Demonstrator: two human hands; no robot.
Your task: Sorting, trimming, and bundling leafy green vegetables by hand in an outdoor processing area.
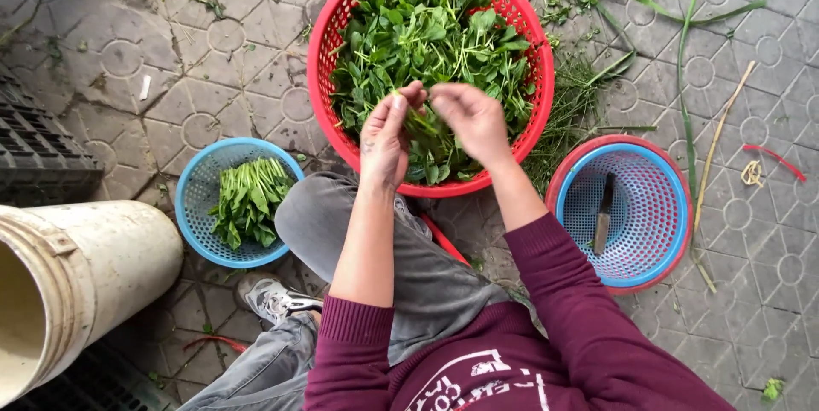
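Note:
A big red basket (pixel 328 31) in front of me is heaped with leafy greens (pixel 426 35). Over its near side, my left hand (pixel 386 134) and my right hand (pixel 472 121) meet, both pinching a sprig of the greens between their fingertips. A small blue basket (pixel 198 198) to the left holds a bundle of trimmed greens (pixel 250 198). To the right, a blue basket nested in a red one (pixel 657 198) has a knife (pixel 603 215) lying inside.
A pale plastic bucket (pixel 94 266) lies on its side at the lower left. A black crate (pixel 34 151) is at the left edge. Green stalks and trimmings (pixel 589 95) litter the paving to the right of the red basket. My knee and shoe (pixel 273 298) are below.

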